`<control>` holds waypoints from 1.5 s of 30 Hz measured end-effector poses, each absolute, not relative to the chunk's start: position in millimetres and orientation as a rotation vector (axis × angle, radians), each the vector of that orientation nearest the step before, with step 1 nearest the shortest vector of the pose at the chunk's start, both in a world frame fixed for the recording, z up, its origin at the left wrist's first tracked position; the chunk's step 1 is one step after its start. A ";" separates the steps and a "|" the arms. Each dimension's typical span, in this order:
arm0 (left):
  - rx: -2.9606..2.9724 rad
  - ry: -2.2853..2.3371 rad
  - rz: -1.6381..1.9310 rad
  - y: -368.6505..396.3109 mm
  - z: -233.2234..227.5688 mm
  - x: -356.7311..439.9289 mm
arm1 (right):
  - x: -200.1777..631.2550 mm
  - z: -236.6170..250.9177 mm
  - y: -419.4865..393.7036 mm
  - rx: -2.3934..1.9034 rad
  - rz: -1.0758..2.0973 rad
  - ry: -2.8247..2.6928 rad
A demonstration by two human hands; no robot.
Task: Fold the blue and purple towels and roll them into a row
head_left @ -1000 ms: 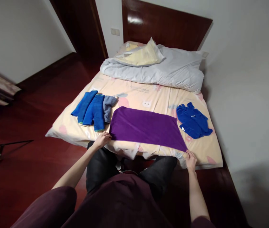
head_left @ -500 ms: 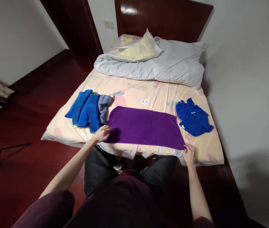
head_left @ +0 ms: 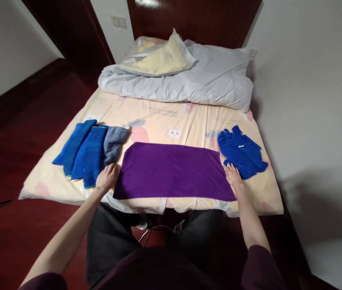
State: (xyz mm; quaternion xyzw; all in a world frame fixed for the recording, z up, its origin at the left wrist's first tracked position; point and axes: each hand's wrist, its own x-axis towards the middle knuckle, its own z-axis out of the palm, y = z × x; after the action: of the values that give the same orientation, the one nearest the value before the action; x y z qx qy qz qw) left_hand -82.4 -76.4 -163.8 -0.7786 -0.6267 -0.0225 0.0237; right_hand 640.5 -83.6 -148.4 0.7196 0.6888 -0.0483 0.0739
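A purple cloth (head_left: pixel 171 171) lies spread nearly flat on the bed in front of me, its upper left corner cut off or folded under. My left hand (head_left: pixel 107 177) rests palm down just beside its left edge, fingers loosely bent and holding nothing I can see. Close above these fingers lies a grey cloth (head_left: pixel 114 143), alongside folded blue cloths (head_left: pixel 90 153). My right hand (head_left: pixel 234 175) lies with fingers stretched out at the purple cloth's right edge. Its fingertips reach the lower border of a crumpled blue cloth (head_left: pixel 240 151) with a white tag.
The bed's patterned cover (head_left: pixel 153 121) hangs over the front edge near my legs. A rolled grey-white quilt (head_left: pixel 219 76) with a pale yellow lining lies before the dark headboard (head_left: pixel 195 20). A wall (head_left: pixel 316 121) runs close along the right side.
My right hand has left the purple cloth's lower right corner and moved up along its right edge. The left hand has shifted off the cloth to its left. The view has tilted slightly.
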 end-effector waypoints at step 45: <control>-2.275 -2.219 -0.567 74.3 -163.1 -10.6 | 537.4 -175.6 12.9 2.560 0.208 2.297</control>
State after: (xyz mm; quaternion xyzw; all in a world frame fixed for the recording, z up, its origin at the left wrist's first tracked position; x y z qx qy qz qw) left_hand -10.6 74.3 -163.1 -0.7040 -0.6868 -0.1754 -0.0432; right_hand 537.4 12.9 -175.6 0.7343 0.6590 0.0598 -0.1514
